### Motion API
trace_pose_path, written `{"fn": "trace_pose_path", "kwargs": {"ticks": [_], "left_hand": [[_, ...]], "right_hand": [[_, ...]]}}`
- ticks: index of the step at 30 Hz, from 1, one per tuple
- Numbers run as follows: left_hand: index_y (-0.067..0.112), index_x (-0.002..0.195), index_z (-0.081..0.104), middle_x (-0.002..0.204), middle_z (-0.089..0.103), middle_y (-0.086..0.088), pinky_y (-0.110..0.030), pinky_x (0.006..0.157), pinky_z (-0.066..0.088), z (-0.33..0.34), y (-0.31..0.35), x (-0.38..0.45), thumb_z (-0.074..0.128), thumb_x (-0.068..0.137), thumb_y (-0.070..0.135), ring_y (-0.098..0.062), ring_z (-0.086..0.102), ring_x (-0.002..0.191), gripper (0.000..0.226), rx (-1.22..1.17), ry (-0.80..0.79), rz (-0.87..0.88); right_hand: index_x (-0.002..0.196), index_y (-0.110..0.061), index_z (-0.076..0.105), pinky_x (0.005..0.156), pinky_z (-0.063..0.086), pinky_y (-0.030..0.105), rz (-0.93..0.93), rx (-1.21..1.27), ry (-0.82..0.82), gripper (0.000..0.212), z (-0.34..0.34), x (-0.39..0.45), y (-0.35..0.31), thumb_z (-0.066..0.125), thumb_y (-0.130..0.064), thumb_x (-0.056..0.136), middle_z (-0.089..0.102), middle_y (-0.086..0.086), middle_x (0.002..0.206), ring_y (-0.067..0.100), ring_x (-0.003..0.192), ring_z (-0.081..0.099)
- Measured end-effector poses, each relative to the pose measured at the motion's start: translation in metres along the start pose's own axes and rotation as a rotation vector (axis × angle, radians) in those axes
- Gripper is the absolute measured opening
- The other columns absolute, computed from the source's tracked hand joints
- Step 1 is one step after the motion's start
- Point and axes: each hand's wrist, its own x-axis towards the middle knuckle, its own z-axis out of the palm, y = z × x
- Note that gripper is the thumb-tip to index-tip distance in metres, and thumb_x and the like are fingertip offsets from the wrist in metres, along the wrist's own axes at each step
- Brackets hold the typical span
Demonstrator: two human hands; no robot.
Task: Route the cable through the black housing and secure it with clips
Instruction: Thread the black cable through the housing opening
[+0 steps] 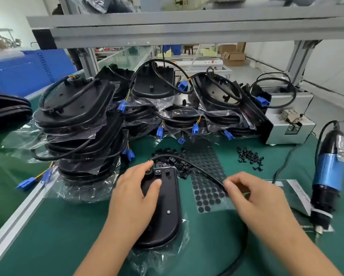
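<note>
A black oval housing [166,212] lies flat on clear plastic film on the green mat, near the front middle. My left hand [134,191] presses on its upper left part, fingers at the cable's entry point. A black cable [187,161] arcs from that top end rightwards and down into my right hand [252,196], which pinches it between thumb and fingers. The cable continues below my right wrist and off the bottom edge. A heap of small black clips [175,162] lies just behind the housing.
Stacks of finished housings [75,120] with cables and blue connectors fill the back and left. A sheet of round black pads [205,176] lies right of the housing, loose black screws [250,157] farther right. An electric screwdriver [328,176] hangs at right, a grey machine [286,116] behind.
</note>
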Motion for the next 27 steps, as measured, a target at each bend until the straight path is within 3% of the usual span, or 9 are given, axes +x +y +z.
{"fn": "trace_pose_path", "kwargs": {"ticks": [4, 7, 12, 14, 16, 18, 20, 23, 27], "left_hand": [[0.027, 0.133, 0.047, 0.125, 0.057, 0.009, -0.032, 0.099, 0.038, 0.003, -0.004, 0.013, 0.056, 0.088, 0.028, -0.015, 0.049, 0.119, 0.046, 0.054, 0.023, -0.011], [0.023, 0.125, 0.057, 0.113, 0.065, 0.004, -0.032, 0.093, 0.040, 0.004, -0.010, 0.028, 0.058, 0.088, 0.023, -0.020, 0.053, 0.110, 0.038, 0.120, 0.017, -0.031], [0.024, 0.111, 0.067, 0.106, 0.068, 0.005, -0.031, 0.087, 0.040, 0.003, -0.014, 0.038, 0.060, 0.087, 0.033, -0.020, 0.053, 0.103, 0.026, 0.163, 0.008, -0.046], [0.026, 0.106, 0.069, 0.101, 0.069, 0.010, -0.024, 0.080, 0.041, 0.002, -0.016, 0.038, 0.060, 0.087, 0.032, -0.012, 0.058, 0.094, 0.022, 0.071, -0.006, -0.053], [0.028, 0.096, 0.072, 0.088, 0.068, 0.022, -0.006, 0.070, 0.038, 0.001, -0.018, 0.039, 0.063, 0.085, 0.029, 0.006, 0.058, 0.080, 0.014, -0.042, -0.017, -0.079], [0.031, 0.087, 0.073, 0.082, 0.067, 0.027, 0.001, 0.066, 0.037, 0.002, -0.016, 0.038, 0.066, 0.083, 0.027, 0.015, 0.058, 0.079, 0.009, -0.141, -0.028, -0.095], [0.033, 0.082, 0.072, 0.084, 0.069, 0.021, -0.005, 0.071, 0.041, 0.009, -0.008, 0.036, 0.067, 0.082, 0.027, 0.007, 0.062, 0.084, 0.008, -0.195, -0.016, -0.078], [0.035, 0.080, 0.072, 0.085, 0.067, 0.018, -0.027, 0.083, 0.046, 0.026, 0.009, 0.032, 0.068, 0.080, 0.030, -0.011, 0.061, 0.090, 0.006, -0.214, 0.024, -0.050], [0.031, 0.085, 0.072, 0.085, 0.066, 0.013, -0.031, 0.083, 0.046, 0.040, 0.019, 0.033, 0.063, 0.083, 0.033, -0.016, 0.059, 0.090, 0.009, -0.195, -0.065, -0.015]], "right_hand": [[0.079, -0.029, 0.063, 0.061, 0.043, 0.025, 0.016, -0.183, 0.001, 0.006, 0.012, 0.016, 0.008, 0.061, -0.025, 0.084, 0.066, -0.011, 0.076, 0.007, 0.069, 0.059], [0.084, -0.027, 0.065, 0.062, 0.044, 0.027, 0.055, -0.224, -0.039, 0.003, 0.021, 0.018, 0.017, 0.063, -0.024, 0.084, 0.065, -0.007, 0.080, 0.013, 0.071, 0.059], [0.092, -0.025, 0.065, 0.066, 0.046, 0.029, 0.059, -0.309, -0.068, 0.011, 0.021, 0.016, 0.027, 0.064, -0.032, 0.084, 0.062, -0.005, 0.084, 0.016, 0.081, 0.058], [0.095, -0.026, 0.064, 0.069, 0.047, 0.030, 0.066, -0.336, -0.096, 0.015, 0.022, 0.016, 0.028, 0.063, -0.037, 0.084, 0.061, -0.004, 0.088, 0.018, 0.086, 0.058], [0.094, -0.027, 0.063, 0.068, 0.046, 0.030, 0.070, -0.343, -0.111, 0.014, 0.023, 0.015, 0.028, 0.062, -0.037, 0.084, 0.059, -0.005, 0.086, 0.018, 0.085, 0.057], [0.093, -0.027, 0.063, 0.066, 0.045, 0.030, 0.059, -0.340, -0.102, 0.012, 0.025, 0.011, 0.028, 0.063, -0.034, 0.084, 0.058, -0.006, 0.084, 0.018, 0.084, 0.057], [0.094, -0.026, 0.064, 0.064, 0.047, 0.031, 0.049, -0.316, -0.047, 0.013, 0.025, 0.006, 0.028, 0.065, -0.032, 0.083, 0.059, -0.006, 0.084, 0.018, 0.082, 0.059], [0.097, -0.026, 0.063, 0.061, 0.046, 0.030, 0.022, -0.267, 0.069, 0.015, 0.022, 0.009, 0.024, 0.065, -0.029, 0.082, 0.060, -0.008, 0.084, 0.017, 0.079, 0.059], [0.098, -0.024, 0.067, 0.071, 0.048, 0.031, 0.009, -0.143, 0.041, 0.014, 0.023, 0.021, 0.015, 0.064, -0.021, 0.084, 0.063, -0.009, 0.088, 0.014, 0.082, 0.061]]}}
